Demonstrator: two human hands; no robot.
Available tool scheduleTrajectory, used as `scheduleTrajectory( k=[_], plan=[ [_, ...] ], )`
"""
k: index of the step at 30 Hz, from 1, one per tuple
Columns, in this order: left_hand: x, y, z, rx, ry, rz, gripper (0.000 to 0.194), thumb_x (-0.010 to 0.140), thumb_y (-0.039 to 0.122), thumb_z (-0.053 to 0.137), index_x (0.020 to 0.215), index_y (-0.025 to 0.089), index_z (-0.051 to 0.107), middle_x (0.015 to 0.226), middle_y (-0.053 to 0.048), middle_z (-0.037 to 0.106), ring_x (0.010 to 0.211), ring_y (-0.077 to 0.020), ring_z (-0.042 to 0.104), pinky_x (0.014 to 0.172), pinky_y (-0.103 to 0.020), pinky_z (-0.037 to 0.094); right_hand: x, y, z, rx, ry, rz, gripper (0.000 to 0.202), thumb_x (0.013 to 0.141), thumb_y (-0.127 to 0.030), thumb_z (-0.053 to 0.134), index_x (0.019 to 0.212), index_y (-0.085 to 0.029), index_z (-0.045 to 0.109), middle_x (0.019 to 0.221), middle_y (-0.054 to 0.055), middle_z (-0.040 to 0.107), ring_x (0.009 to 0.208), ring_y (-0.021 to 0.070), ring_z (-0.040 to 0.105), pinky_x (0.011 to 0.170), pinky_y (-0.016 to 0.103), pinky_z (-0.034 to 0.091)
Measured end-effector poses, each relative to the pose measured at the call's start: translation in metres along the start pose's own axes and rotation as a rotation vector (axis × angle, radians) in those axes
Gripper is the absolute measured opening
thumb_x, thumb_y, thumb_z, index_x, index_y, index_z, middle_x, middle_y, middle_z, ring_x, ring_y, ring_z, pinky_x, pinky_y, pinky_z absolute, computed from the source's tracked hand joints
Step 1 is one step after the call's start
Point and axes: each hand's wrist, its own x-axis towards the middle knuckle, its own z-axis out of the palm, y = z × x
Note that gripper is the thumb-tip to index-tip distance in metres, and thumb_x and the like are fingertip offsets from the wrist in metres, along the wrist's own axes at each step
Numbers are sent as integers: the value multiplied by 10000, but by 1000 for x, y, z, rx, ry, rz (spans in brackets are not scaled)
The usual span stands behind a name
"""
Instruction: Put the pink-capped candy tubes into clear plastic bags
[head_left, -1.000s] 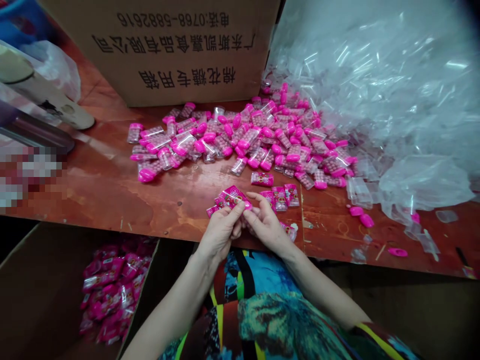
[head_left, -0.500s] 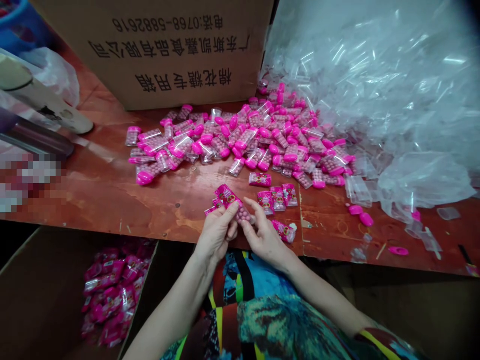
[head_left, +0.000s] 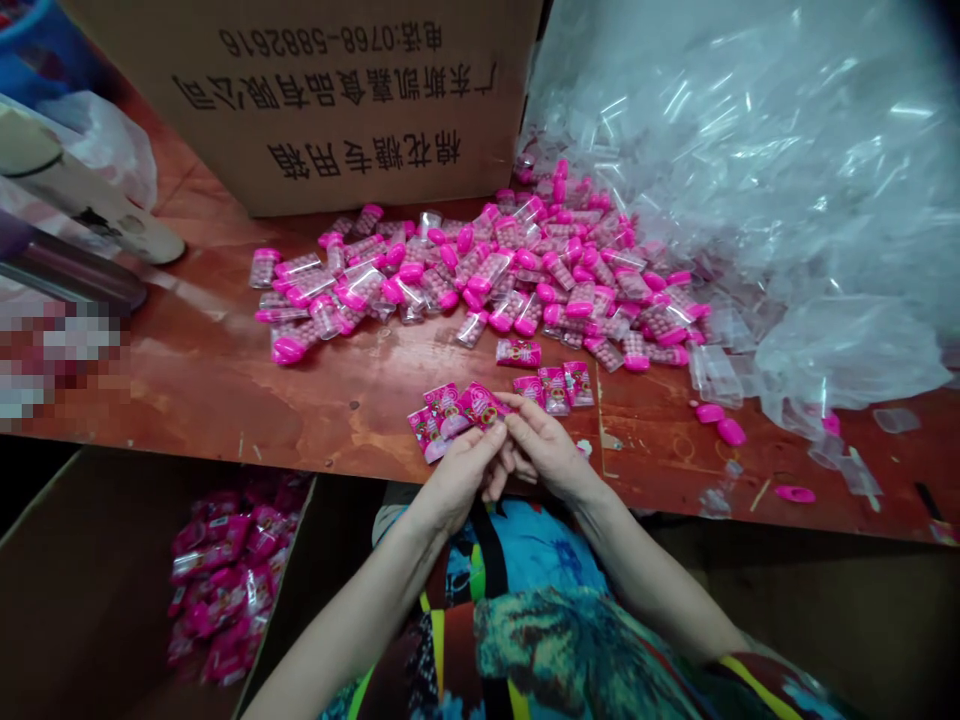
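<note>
My left hand (head_left: 463,470) and my right hand (head_left: 551,448) meet at the table's front edge, fingers closed around one small candy bottle (head_left: 480,404). A pink printed wrapper shows on its upper part; fingers hide the lower end. Just left of it lie a few wrapped candy bottles (head_left: 427,432), close to my left fingertips. Beyond my right hand sit several more in pink wrappers (head_left: 555,390), and another wrapped one (head_left: 518,352) lies a little farther back. Behind them spreads a heap of unwrapped clear bottles (head_left: 491,270) with pink caps and pale pink candy balls.
A large cardboard box (head_left: 360,100) stands at the back. Clear plastic pieces (head_left: 750,150) pile up on the right, near loose pink caps (head_left: 731,431). Below the table at left, an open carton (head_left: 67,580) holds wrapped bottles. Two cylindrical containers (head_left: 90,200) lie at left.
The held candy bottle has turned, and its candy-filled end is now hidden by fingers. Both hands have drawn together and shifted slightly to the right, uncovering wrapped bottles at left.
</note>
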Motion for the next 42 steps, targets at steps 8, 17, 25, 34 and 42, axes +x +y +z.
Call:
scheduleTrajectory(
  k=[8, 17, 25, 34, 42],
  plan=[
    [-23, 12, -13, 384, 350, 359, 124, 798, 310, 732, 787, 197, 781, 813, -77, 735, 753, -198, 647, 697, -261, 487, -31, -45, -32, -1196, 559, -249, 526, 963, -428, 557, 1446, -223, 516, 668, 31, 646, 584, 216, 607, 562, 303, 437],
    [-18, -9, -52, 801, 585, 552, 219, 833, 242, 699, 1035, 251, 781, 1296, -120, 684, 1067, -290, 689, 889, -330, 529, 36, 15, 43, -1713, 186, -272, 397, 1031, -310, 442, 1395, -231, 579, 1045, 126, 650, 801, 227, 670, 549, 293, 424],
    [-23, -15, -57, 1029, 555, 544, 282, 919, 311, 596, 1153, 261, 745, 1428, -117, 592, 1065, -309, 688, 903, -370, 518, 43, 30, 36, -1721, 220, -439, 309, 1045, -230, 397, 1038, -171, 700, 912, 92, 658, 810, 194, 633, 626, 286, 404],
    [-14, 13, -48, 401, 602, 556, 178, 754, 347, 796, 852, 201, 765, 847, -54, 689, 765, -171, 616, 683, -238, 481, 26, 8, 28, -1517, 307, -599, 291, 1034, -273, 420, 1089, -173, 688, 1030, 133, 671, 877, 225, 634, 746, 321, 468],
    [4, 15, -31, -50, 355, 245, 385, 727, 483, 785, 620, 155, 614, 379, 63, 393, 355, -49, 274, 404, -213, 140, 30, 6, 30, -474, 269, -396, 321, 922, -343, 603, 1210, -239, 505, 968, 39, 641, 837, 183, 628, 723, 321, 515]
  ],
)
